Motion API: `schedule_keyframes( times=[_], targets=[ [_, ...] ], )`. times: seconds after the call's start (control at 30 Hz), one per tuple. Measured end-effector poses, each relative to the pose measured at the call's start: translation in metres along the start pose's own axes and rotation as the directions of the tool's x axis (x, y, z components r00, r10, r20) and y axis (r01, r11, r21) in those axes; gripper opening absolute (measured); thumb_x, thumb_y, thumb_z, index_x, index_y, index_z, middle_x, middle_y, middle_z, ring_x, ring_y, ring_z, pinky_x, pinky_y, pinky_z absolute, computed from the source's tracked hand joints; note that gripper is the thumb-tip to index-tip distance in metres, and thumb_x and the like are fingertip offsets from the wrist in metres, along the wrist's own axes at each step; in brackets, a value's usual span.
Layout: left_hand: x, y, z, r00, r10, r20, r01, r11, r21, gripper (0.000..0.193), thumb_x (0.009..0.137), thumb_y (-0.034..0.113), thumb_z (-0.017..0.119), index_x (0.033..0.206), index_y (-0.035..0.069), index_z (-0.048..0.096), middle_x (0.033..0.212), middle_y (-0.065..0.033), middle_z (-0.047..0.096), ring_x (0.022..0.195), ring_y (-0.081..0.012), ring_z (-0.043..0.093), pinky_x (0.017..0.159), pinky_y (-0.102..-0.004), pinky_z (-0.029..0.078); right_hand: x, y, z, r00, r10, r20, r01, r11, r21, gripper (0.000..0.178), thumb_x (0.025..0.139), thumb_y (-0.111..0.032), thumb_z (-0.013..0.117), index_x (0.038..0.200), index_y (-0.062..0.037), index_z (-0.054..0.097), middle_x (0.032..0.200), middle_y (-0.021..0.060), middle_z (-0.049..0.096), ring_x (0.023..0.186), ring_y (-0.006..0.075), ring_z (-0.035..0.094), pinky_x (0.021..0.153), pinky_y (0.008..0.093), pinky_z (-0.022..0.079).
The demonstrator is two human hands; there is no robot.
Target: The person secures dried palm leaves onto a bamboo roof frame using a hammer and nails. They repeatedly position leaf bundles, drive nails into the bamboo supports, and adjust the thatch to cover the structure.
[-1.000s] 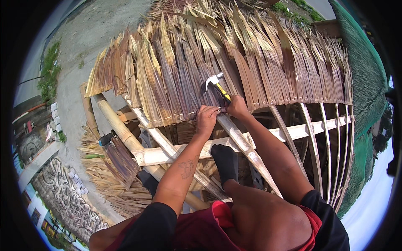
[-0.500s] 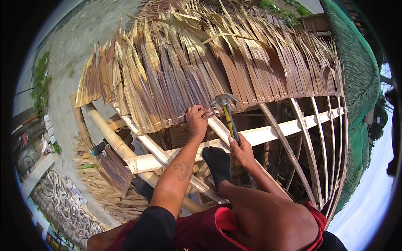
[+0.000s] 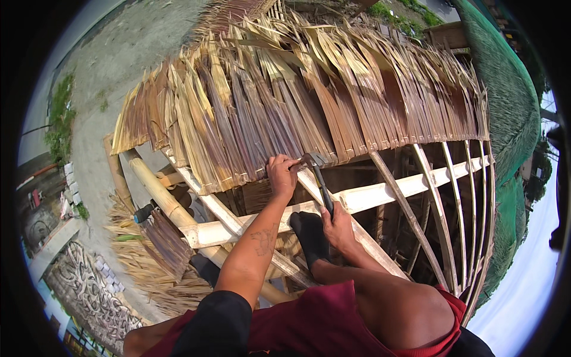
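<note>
My right hand [image 3: 338, 225] is wrapped round the dark handle of a claw hammer [image 3: 322, 185]. The hammer's head is at the lower edge of the palm-leaf thatch [image 3: 262, 131], right beside my left hand [image 3: 282, 177]. The left fingers are pinched together at that edge, above a pale bamboo rafter [image 3: 309, 181]. Whatever they grip is too small to make out. My foot, in a black sock, rests on the wide split-bamboo crosspiece [image 3: 375, 196] between the hands.
Bare rafters [image 3: 409, 217] spread to the right with dark gaps between them. A round bamboo pole [image 3: 156, 190] runs along the left, near loose dry leaves [image 3: 143, 271]. Green netting [image 3: 505, 89] covers a neighbouring roof on the right. Concrete ground [image 3: 119, 71] lies below, far left.
The hammer's head has come down and left, close to my left fingers, and its handle has turned. My right hand has dropped slightly; the left stays at the thatch edge.
</note>
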State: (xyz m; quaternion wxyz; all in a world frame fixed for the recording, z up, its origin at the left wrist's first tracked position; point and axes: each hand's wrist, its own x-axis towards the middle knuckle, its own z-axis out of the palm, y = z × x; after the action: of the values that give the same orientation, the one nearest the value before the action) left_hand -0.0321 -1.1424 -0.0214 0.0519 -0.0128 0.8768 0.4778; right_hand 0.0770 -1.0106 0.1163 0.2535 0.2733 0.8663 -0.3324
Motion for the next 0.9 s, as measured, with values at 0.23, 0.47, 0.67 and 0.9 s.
schedule_keyframes(
  times=[0.23,0.47,0.67,0.9],
  targets=[
    [0.019,-0.014,-0.032,0.902,-0.016,0.432,-0.027,0.995,0.093,0.060,0.070,-0.007,0.074,0.126,0.006,0.060,0.136,-0.0115,0.044,0.106,-0.0300,0.053,0.092,-0.0413,0.045,-0.006,-0.007,-0.018,0.988,-0.129,-0.088,0.146,0.962,0.229,0.034,0.102,-0.033,0.047,0.096,0.0000,0.049,0.065,0.0240,0.057,0.060,0.0437,0.059,0.055,0.0481,0.044],
    [0.012,-0.016,-0.034,0.849,0.249,0.466,-0.412,0.863,0.291,0.052,0.076,-0.005,0.066,0.127,0.006,0.062,0.145,-0.0088,0.048,0.120,-0.0279,0.050,0.100,-0.0447,0.040,0.014,0.007,0.005,0.999,-0.016,-0.031,0.016,1.000,0.009,0.038,0.102,-0.034,0.047,0.094,0.0027,0.048,0.068,0.0308,0.058,0.067,0.0520,0.058,0.061,0.0562,0.044],
    [0.010,-0.017,-0.037,0.794,0.296,0.531,-0.579,0.635,0.512,0.056,0.080,-0.002,0.063,0.135,0.005,0.054,0.147,-0.0097,0.047,0.137,-0.0361,0.039,0.114,-0.0555,0.027,0.024,0.009,0.014,0.997,-0.041,-0.059,0.042,0.999,0.022,0.038,0.101,-0.033,0.047,0.094,0.0045,0.048,0.068,0.0325,0.058,0.069,0.0538,0.058,0.062,0.0576,0.044],
    [0.002,-0.022,-0.039,0.778,0.260,0.572,-0.574,0.664,0.478,0.068,0.073,0.000,0.070,0.138,0.003,0.050,0.148,-0.0135,0.045,0.139,-0.0399,0.036,0.117,-0.0576,0.024,-0.003,0.006,-0.013,0.995,-0.093,-0.030,0.097,0.976,0.197,0.038,0.102,-0.036,0.047,0.096,0.0014,0.049,0.063,0.0266,0.057,0.062,0.0482,0.059,0.058,0.0524,0.045]
  ],
)
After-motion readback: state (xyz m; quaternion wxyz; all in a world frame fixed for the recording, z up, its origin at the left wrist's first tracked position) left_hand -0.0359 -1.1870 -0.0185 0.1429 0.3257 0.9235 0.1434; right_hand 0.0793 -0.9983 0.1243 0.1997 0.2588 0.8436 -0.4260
